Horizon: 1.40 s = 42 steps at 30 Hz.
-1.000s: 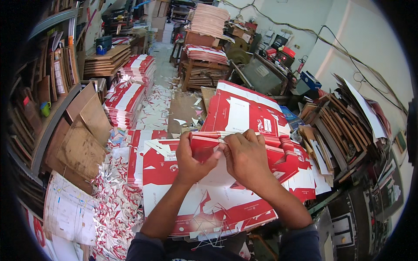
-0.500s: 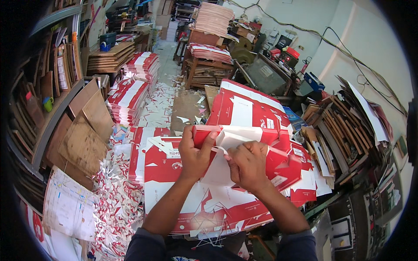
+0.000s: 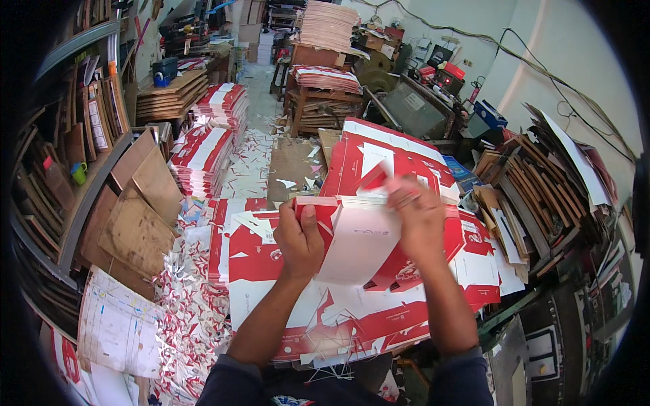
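Red-and-white printed sheets (image 3: pixel 386 314) lay flat beneath my hands, a bundle of card (image 3: pixel 359 250) standing between them. My left hand (image 3: pixel 302 237) clamped its left end; apart from that, my right hand (image 3: pixel 418 213) blurred beside a red piece (image 3: pixel 374 177), its grip impossible to tell.

Head-worn fisheye — faces down and forward, close above hands (image 3: pixel 301 242).

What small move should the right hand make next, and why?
Probably toss the red scrap aside: the right hand appears to pinch it, though blurred, while the left hand grips the card bundle.
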Each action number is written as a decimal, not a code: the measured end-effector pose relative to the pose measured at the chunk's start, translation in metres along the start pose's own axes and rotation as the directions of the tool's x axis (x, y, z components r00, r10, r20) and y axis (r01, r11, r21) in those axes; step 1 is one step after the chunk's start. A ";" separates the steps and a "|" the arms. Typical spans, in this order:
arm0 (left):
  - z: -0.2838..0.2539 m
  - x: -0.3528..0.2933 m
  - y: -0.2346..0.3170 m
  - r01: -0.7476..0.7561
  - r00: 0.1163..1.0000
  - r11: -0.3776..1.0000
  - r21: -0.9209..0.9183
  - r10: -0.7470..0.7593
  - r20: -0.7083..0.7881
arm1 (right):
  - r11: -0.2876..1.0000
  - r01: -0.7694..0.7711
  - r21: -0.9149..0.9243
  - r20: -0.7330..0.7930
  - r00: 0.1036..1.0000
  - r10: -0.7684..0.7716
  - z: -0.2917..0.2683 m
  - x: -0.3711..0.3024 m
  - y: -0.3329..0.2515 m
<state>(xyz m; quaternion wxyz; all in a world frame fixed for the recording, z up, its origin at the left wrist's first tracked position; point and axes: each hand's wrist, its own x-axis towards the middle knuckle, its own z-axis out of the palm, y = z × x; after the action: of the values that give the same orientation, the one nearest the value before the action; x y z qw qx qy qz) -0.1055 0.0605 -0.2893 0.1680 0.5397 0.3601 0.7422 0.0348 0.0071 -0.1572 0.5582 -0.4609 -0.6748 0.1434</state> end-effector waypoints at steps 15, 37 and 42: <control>0.008 -0.001 0.001 0.024 1.000 1.000 -0.002 -0.024 -0.012 | 0.850 0.208 -0.484 0.261 0.962 -0.086 -0.100 -0.035 0.029; 0.041 0.048 0.083 -0.792 0.363 0.549 0.268 0.070 0.929 | 0.682 0.285 -0.674 0.213 0.958 -0.190 -0.112 -0.040 0.050; 0.047 0.043 0.072 -0.776 0.446 0.559 0.291 0.162 0.880 | 0.585 0.275 -0.763 0.046 0.926 -0.374 -0.089 -0.064 0.060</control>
<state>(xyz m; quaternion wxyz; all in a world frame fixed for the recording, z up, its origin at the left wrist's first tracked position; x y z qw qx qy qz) -0.0680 0.0551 -0.2017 -0.1345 0.9047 0.3070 0.2630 0.1384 -0.0398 -0.2091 0.3699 -0.5277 -0.7101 -0.2836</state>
